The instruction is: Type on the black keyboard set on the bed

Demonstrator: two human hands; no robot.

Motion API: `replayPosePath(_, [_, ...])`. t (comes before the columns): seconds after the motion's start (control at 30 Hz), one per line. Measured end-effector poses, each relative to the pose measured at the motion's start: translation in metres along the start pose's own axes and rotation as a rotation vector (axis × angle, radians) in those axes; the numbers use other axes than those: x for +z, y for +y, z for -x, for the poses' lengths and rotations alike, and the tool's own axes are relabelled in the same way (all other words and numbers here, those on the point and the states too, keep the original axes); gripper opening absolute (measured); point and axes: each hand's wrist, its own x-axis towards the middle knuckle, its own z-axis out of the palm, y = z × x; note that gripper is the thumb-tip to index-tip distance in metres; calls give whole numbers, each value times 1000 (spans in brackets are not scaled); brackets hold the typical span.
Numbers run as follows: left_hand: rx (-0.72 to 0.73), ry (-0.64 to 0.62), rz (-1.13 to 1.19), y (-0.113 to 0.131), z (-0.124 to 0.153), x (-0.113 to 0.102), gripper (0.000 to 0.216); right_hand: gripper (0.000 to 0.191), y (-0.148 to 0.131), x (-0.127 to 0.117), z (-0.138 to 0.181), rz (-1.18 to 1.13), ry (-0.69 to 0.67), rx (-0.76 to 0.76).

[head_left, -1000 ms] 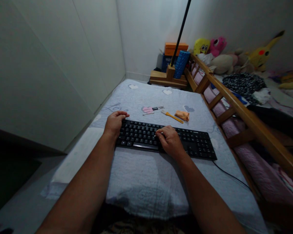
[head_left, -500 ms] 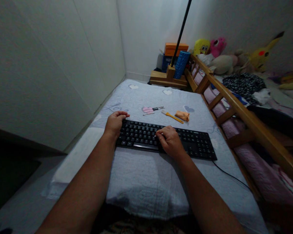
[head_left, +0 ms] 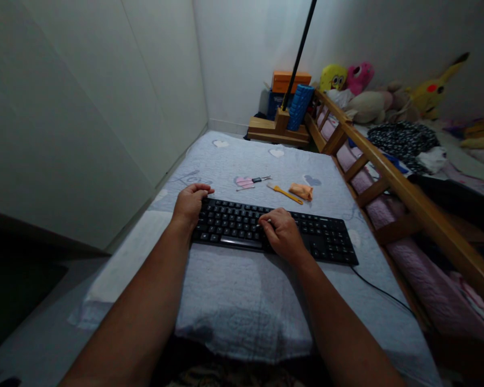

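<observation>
A black keyboard (head_left: 232, 220) lies flat on the quilted bedspread (head_left: 234, 290). At its upper left corner my left hand (head_left: 188, 207) grips the edge, thumb and fingers bent round it. My right hand (head_left: 283, 232) is over the middle of the keys, pinching a thin white stick that looks like a cotton swab (head_left: 258, 224). The swab's tip points left and down at the keys; most of its shaft is hidden by my fingers. Beyond the keyboard lie another cotton swab (head_left: 246, 188), a dark-handled tool with metal tips (head_left: 258, 179), a yellow brush (head_left: 287, 194) and a crumpled orange cloth (head_left: 301, 191).
The keyboard cable (head_left: 381, 290) runs right across the bedspread. A wooden bed rail (head_left: 411, 204) borders the right side, with plush toys (head_left: 358, 78) and clothes behind it. A pale wall panel (head_left: 105, 107) stands on the left. Boxes and a blue roller (head_left: 300, 107) are at the far end.
The swab in my right hand has shifted very slightly over the keys. My left hand and the keyboard look unmoved.
</observation>
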Motion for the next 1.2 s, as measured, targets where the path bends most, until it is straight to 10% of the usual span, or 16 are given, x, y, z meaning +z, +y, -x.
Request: replayPosePath(1.2, [-1,-8,-15,-1,0,-1,15,14,0,-3,0,-62,-9,32])
